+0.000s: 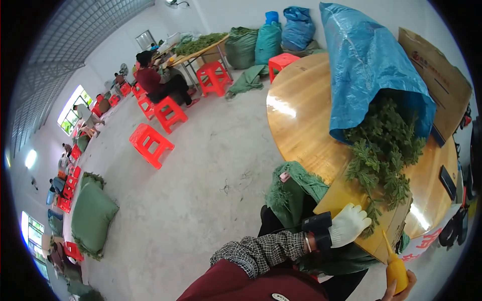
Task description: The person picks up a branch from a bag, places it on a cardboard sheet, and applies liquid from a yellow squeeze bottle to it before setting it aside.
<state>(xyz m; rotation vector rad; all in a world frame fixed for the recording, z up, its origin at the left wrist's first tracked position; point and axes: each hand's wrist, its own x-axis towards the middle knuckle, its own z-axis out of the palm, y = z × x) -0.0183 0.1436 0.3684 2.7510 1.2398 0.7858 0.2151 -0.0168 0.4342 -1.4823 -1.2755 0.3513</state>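
My left hand [348,225], in a white knit glove, rests at the edge of a cardboard sheet [391,222] over my lap. Its fingertips meet the lower end of a green leafy sprig [372,210]; whether they pinch it is hidden. At the lower right, my bare right hand [404,288] grips a yellow squeeze bottle [397,272], its long tapered nozzle pointing up. A pile of green foliage [388,150] spills from the mouth of a blue woven sack [369,71] onto the cardboard. A small black device [316,222] is strapped at my left wrist.
The sack lies on a round wooden table [301,98] with a black phone [447,182]. Green sacking [297,184] hangs beside my legs. Red stools [150,145] stand on the concrete floor; a seated person [154,79] works at another table. A stuffed green sack [92,214] lies left.
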